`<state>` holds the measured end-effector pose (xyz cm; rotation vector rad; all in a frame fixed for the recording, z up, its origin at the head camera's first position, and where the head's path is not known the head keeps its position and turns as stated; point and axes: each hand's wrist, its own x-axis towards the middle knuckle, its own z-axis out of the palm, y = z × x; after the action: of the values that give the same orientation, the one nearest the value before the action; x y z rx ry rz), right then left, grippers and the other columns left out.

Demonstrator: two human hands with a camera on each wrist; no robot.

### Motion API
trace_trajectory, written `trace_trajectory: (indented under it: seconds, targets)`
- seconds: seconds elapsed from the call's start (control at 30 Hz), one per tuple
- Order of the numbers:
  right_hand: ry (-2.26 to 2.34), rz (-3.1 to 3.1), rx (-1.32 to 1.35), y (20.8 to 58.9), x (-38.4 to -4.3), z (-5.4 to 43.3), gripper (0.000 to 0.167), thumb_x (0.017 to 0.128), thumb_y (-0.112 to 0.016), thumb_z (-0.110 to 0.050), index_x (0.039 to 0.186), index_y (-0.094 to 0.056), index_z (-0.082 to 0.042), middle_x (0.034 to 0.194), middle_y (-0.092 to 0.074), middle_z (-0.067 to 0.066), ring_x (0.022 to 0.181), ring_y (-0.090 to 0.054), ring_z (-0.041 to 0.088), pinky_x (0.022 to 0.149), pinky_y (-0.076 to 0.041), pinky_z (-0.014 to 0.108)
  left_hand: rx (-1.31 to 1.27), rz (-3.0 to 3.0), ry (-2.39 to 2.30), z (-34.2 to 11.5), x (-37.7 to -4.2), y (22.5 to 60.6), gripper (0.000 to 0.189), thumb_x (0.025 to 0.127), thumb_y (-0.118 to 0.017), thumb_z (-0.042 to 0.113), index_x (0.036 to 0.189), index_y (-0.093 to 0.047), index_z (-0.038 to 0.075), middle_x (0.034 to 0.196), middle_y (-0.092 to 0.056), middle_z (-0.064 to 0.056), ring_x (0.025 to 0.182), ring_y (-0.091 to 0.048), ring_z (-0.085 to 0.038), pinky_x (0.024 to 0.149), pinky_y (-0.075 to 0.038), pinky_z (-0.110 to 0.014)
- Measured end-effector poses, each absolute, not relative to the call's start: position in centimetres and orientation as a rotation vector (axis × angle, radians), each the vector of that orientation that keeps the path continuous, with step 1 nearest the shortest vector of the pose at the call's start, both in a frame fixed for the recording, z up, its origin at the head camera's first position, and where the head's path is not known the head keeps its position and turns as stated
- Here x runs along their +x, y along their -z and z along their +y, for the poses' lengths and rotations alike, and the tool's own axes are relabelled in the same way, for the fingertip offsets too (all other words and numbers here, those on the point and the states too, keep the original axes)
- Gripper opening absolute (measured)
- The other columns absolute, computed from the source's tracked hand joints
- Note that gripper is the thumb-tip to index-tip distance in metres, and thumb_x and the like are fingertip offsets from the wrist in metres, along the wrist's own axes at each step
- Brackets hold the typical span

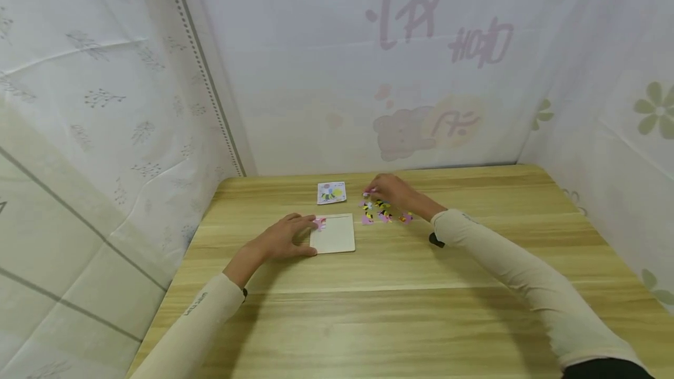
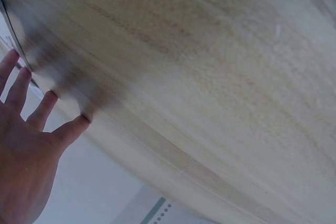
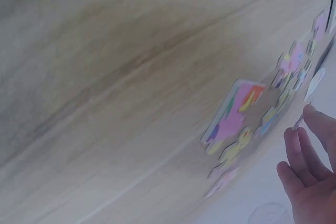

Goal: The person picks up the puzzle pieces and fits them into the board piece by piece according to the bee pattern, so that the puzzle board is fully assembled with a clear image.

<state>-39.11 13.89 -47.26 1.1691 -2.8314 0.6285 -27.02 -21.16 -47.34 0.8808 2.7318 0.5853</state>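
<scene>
A pale square puzzle board [image 1: 336,235] lies on the table, with a pink puzzle piece [image 1: 320,224] in its upper left corner. My left hand [image 1: 284,237] rests at the board's left side, thumb and fingers spread; the left wrist view shows the fingers [image 2: 43,111] apart. With thumb and fingertips my right hand [image 1: 392,190] pinches a small puzzle piece [image 3: 299,123], seen nearly edge-on in the right wrist view. Just below that hand lie several loose pink, yellow and black puzzle pieces [image 1: 385,215], also seen in the right wrist view as a scattered group [image 3: 236,114].
Behind the board lies a square picture card [image 1: 332,192] with a bee drawing. The wooden table [image 1: 326,320] ends at a printed white curtain [image 1: 316,75] at the back. Similar fabric hangs at both sides.
</scene>
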Motion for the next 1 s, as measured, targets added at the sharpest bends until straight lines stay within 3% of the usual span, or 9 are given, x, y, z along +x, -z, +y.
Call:
trace_trajectory:
  seconds: [0.27, 0.77, 1.0]
  targets:
    - [-0.702, -2.859, 1.156, 47.1, -37.6, 13.0, 0.021, 0.100, -0.071, -0.015, 0.117, -0.078, -0.005, 0.115, -0.072, 0.009, 0.107, -0.067, 0.024, 0.087, -0.059, 0.038, 0.875, 2.728, -0.600, -21.2, -26.9, 47.1, 0.070, 0.092, -0.076, 0.052, 0.149, -0.057, 0.015, 0.164, -0.040, -0.006, 0.149, -0.035, -0.037, 0.117, -0.034, -0.062]
    - [-0.632, -2.658, 1.315, 47.2, -35.4, 10.5, 0.018, 0.092, -0.080, -0.008, 0.109, -0.081, -0.005, 0.105, -0.075, 0.010, 0.096, -0.070, 0.024, 0.079, -0.059, 0.034, 0.874, 2.732, -0.590, -21.2, -27.0, 47.3, 0.073, 0.091, -0.075, 0.056, 0.148, -0.057, 0.015, 0.165, -0.039, -0.007, 0.150, -0.034, -0.038, 0.117, -0.034, -0.063]
    - [-0.715, -2.695, 1.357, 47.2, -34.6, 9.1, 0.017, 0.094, -0.076, -0.005, 0.111, -0.080, -0.002, 0.109, -0.074, 0.013, 0.099, -0.069, 0.025, 0.083, -0.060, 0.033, 0.854, 2.733, -0.564, -21.2, -27.2, 47.5, 0.074, 0.090, -0.075, 0.058, 0.150, -0.056, 0.017, 0.166, -0.038, -0.004, 0.151, -0.032, -0.035, 0.118, -0.034, -0.061]
